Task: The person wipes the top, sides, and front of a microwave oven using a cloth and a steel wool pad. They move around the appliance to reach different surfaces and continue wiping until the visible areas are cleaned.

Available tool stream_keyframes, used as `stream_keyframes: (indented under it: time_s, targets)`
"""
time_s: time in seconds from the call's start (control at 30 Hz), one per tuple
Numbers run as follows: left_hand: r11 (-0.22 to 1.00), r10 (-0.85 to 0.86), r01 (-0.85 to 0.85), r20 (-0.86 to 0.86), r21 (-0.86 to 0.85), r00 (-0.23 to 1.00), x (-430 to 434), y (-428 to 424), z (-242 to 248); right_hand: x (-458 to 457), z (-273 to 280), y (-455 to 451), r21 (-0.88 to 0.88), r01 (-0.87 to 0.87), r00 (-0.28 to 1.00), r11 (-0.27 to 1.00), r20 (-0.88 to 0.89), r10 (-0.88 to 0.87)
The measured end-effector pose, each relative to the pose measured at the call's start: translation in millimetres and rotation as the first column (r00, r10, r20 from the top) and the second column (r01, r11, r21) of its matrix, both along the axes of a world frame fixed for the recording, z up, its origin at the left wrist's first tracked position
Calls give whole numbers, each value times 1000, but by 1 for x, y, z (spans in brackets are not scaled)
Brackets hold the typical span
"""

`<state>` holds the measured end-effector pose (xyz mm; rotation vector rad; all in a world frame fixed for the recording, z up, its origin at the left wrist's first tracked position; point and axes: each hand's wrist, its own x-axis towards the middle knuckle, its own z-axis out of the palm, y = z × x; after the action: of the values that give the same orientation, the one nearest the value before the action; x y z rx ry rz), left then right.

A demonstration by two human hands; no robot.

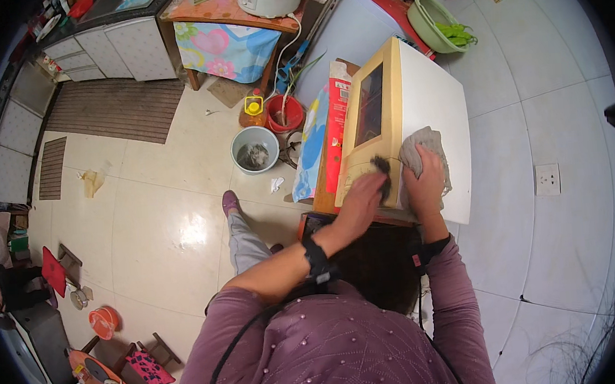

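Note:
A microwave oven point(429, 98) with a white casing and a cream-coloured front stands before me at the right. Its dark door window point(370, 104) faces left. My left hand point(360, 199) is at the lower part of the front, on the control panel, and grips a dark scrubbing pad point(380, 166). Motion blurs the hand and the pad, so the pad's exact kind is unclear. On the white casing, close to the front edge, my right hand point(427, 172) holds a crumpled grey cloth point(427, 136) against the surface.
A red cardboard box point(339, 120) lies along the microwave's front. On the floor stand a grey bucket point(237, 159) holding murky water, a red pot point(295, 112) with a plant and an oil jug point(249, 120). A green basin point(430, 28) with green peppers sits beyond the microwave.

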<state>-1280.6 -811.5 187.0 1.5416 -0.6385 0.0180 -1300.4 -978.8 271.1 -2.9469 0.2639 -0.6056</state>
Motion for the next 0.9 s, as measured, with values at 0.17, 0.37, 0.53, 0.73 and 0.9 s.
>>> stream_keyframes:
  time_s: [0.17, 0.37, 0.53, 0.73, 0.9]
  targets:
    - [997, -72, 71, -25, -34, 997, 3, 11, 1, 0, 0, 5, 53, 24, 1000, 998, 19, -25]
    - [983, -161, 164, -38, 80, 986, 2, 12, 1, -1, -2, 10, 10, 61, 998, 998, 33, -61]
    - [994, -47, 53, 62, -94, 997, 32, -9, -1, 1, 0, 11, 12, 39, 998, 999, 40, -39]
    - [982, -170, 175, -67, 70, 983, -4, 10, -9, 0, 1, 12, 6, 23, 997, 1000, 70, -23]
    - [995, -96, 95, 15, 36, 995, 53, -22, 7, -1, 1, 14, -3, 34, 998, 999, 60, -34]
